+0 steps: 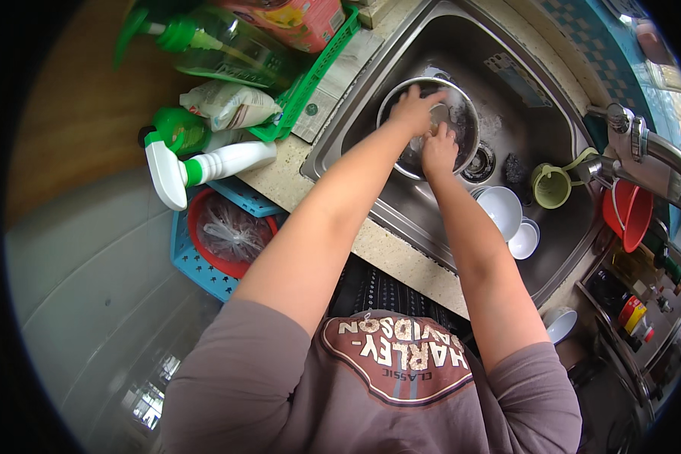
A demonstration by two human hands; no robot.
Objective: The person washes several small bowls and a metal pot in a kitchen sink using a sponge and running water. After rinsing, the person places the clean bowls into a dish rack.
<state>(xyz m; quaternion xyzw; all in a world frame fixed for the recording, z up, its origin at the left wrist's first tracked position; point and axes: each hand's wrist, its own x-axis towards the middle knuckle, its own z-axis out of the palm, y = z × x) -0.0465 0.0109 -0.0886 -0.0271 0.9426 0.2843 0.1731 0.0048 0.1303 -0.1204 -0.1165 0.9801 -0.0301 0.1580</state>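
Both hands reach into a round stainless steel basin (473, 122) that stands in the sink and holds water with some suds. My left hand (413, 115) is over the basin's middle, fingers spread and slightly blurred. Close below it, my right hand (440, 150) comes in over the near rim with bent fingers. Between the hands shows a pale rounded thing (440, 113), perhaps a small bowl; the fingers and water partly hide it. Whether either hand grips it is unclear.
Stacked white bowls (499, 211), a green cup (551, 187) and a dark scouring pad (513, 169) lie in the steel sink (522, 133), right of the basin. The faucet (621, 122) rises at right. A spray bottle (227, 167) and green basket (318, 71) stand left.
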